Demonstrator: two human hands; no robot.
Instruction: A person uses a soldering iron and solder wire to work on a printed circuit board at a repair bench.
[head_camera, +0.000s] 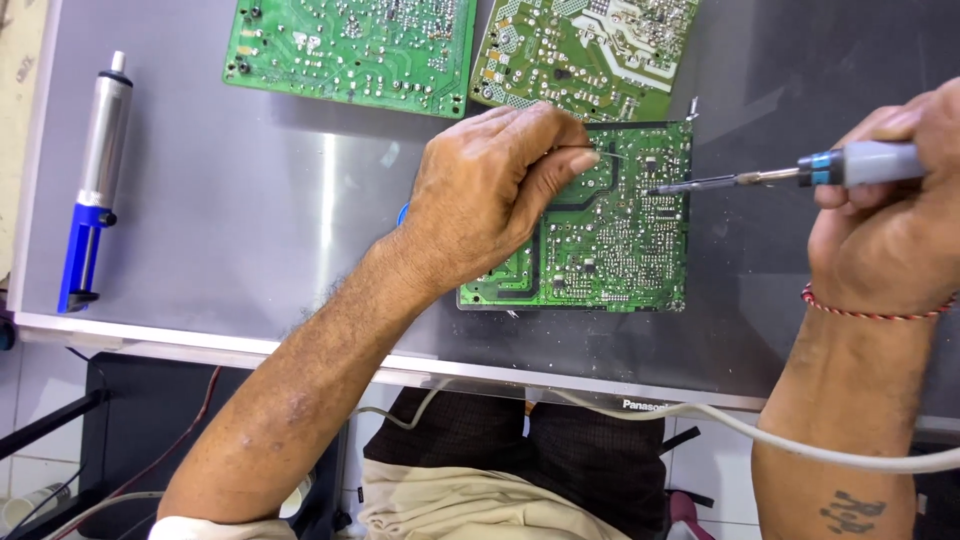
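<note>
A green circuit board (612, 240) lies solder side up on a grey panel (250, 220). My left hand (495, 190) rests on the board's left part and pinches a thin solder wire (606, 153) between thumb and fingers, its end pointing right. My right hand (885, 200) grips a grey soldering iron (790, 175) with a blue ring. The iron's tip touches the board near its upper right, close to the wire's end.
Two more green circuit boards (350, 45) (585, 50) lie at the far edge. A silver and blue desoldering pump (92, 180) lies at the left. A white cable (760, 435) runs below the panel's front edge, over my lap.
</note>
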